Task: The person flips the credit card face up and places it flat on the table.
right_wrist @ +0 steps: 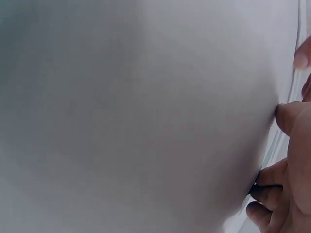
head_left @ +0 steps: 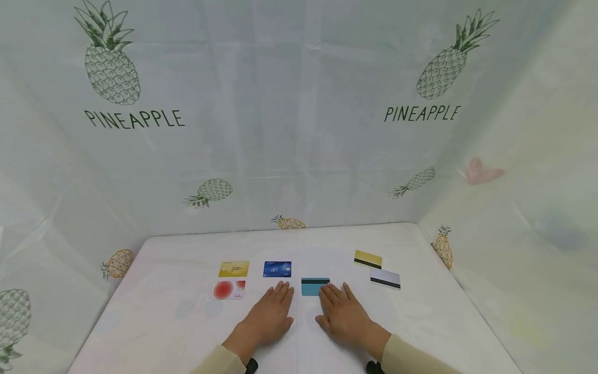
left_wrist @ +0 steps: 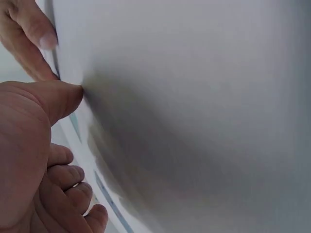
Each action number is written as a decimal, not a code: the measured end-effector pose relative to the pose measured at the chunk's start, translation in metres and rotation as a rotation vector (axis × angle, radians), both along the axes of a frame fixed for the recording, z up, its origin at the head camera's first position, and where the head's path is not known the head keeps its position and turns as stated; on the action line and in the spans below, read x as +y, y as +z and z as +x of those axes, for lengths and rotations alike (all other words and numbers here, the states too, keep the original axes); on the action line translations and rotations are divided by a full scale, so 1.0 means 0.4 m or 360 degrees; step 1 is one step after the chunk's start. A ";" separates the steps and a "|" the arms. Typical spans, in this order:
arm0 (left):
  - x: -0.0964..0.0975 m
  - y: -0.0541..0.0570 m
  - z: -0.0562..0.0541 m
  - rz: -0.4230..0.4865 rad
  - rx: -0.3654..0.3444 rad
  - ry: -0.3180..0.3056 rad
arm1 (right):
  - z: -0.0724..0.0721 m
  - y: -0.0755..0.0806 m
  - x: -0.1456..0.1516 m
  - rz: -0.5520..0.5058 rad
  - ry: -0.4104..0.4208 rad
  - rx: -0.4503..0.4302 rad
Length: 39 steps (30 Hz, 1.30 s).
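Note:
My left hand [head_left: 270, 316] lies on the white table with its fingers extended, their tips just below a blue VIP card [head_left: 276, 269]. A teal card [head_left: 312, 287] with a black stripe lies to its right. The fingers of my right hand [head_left: 344, 316] overlap that card's right end, spread and not curled round it. In the left wrist view, the left thumb [left_wrist: 68, 97] is down at the white cloth. The right wrist view has the right thumb [right_wrist: 289, 116] and fingertips close to the surface.
Left of the blue card are a gold card [head_left: 233, 268] and a white card with red circles [head_left: 229, 290]. Farther right, a gold striped card [head_left: 368, 259] lies beside a silver striped one [head_left: 385, 278]. Pineapple-print cloth [head_left: 299, 130] hangs behind the table [head_left: 154, 306].

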<state>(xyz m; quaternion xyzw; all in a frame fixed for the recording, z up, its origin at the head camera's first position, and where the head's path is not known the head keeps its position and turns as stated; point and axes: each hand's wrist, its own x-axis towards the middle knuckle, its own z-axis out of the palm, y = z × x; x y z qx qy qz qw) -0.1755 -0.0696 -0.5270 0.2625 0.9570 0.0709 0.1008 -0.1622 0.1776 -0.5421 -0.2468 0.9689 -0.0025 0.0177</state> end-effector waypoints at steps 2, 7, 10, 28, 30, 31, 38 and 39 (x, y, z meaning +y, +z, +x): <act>0.009 0.001 0.011 -0.0007 0.0024 -0.0047 | 0.013 0.000 -0.015 0.0000 0.0019 0.0015; 0.024 0.002 0.037 -0.0034 0.0061 -0.0147 | 0.037 -0.001 -0.042 0.0019 0.0069 0.0058; 0.027 -0.003 0.048 -0.0050 0.0074 -0.0174 | 0.046 -0.003 -0.055 0.0054 0.0097 0.0080; -0.027 -0.016 0.071 -0.0067 0.0094 -0.0170 | 0.055 -0.003 -0.062 0.0021 0.0287 0.0098; -0.035 -0.010 0.071 -0.0062 0.0083 -0.0171 | 0.045 -0.001 -0.058 -0.0018 0.0309 0.0107; -0.038 -0.006 0.071 -0.0060 0.0073 -0.0168 | 0.038 0.002 -0.056 -0.0046 0.0319 0.0116; -0.041 0.003 0.057 -0.0005 0.0113 -0.0097 | -0.033 0.027 -0.044 -0.0167 0.0276 0.0277; -0.039 -0.001 0.052 0.0011 0.0153 -0.0072 | -0.042 0.028 -0.045 -0.0170 0.0257 0.0287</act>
